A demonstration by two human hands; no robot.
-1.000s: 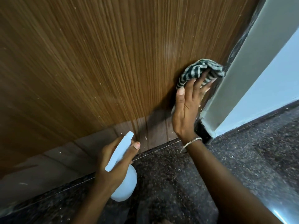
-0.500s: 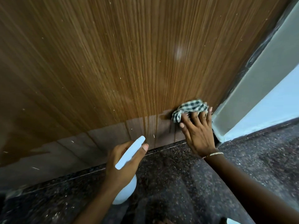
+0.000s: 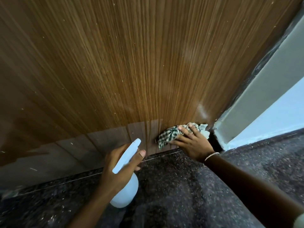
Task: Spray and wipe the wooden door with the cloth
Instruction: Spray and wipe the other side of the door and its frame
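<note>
Head view, looking down at the foot of a wooden door [image 3: 131,63]. The right hand [image 3: 195,145] grasps a checked cloth [image 3: 169,135], fingers bent over the bunched fabric and thumb beneath it, and presses it against the door's lower right corner, on the greyer strip [image 3: 98,143] that runs along the bottom edge (just above the floor line). One loose corner of the cloth hangs down at the left of the bunch. A thin bracelet [image 3: 211,155] circles the right wrist. The left hand [image 3: 118,168] is clenched round the neck of a white spray bottle [image 3: 126,193], thumb lying along the side of the spray head, whose nozzle points up toward the door; the bottle hangs clear of the dark speckled stone floor [image 3: 181,203], apart from the cloth. A pale door frame [image 3: 263,96] rises at the right, just beside the cloth. Small light specks dot the door surface.
</note>
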